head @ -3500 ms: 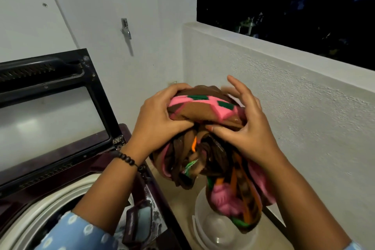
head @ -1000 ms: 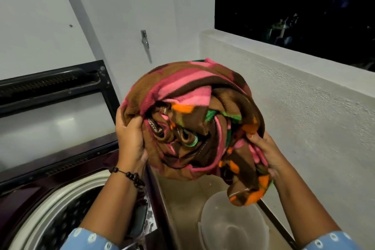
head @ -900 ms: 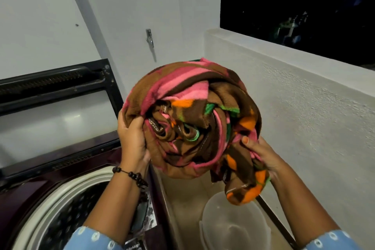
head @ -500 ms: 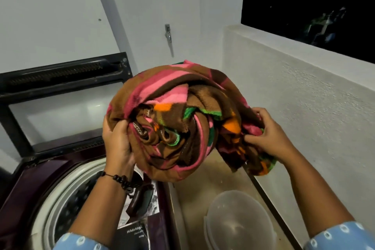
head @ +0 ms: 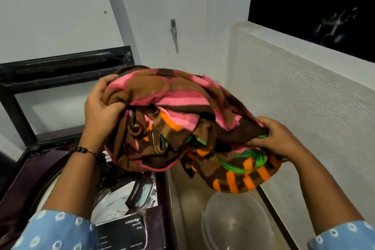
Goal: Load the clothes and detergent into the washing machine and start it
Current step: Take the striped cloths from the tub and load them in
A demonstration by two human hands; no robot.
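A bunched fleece blanket [head: 178, 119], brown with pink, orange and green patches, is held in mid-air at the centre of the frame. Its left edge is gripped by the left hand [head: 101, 111], whose fingers are curled into the fabric; its right end is pinched by the right hand [head: 278, 138], fingers closed on a fold. A black beaded bracelet [head: 89, 151] is worn on the left wrist. The blanket is carried partly above the dark purple top-loading washing machine [head: 18, 184] at lower left, whose black-framed glass lid [head: 60, 71] stands raised against the white wall [head: 56, 6]. The drum opening [head: 113, 203] is largely hidden by the left forearm (its contents cannot be told). A translucent round plastic tub [head: 233, 221] is seen at lower centre-right, below the blanket's hanging end; nothing is visible in it. A textured white parapet [head: 304, 97] runs along the right.
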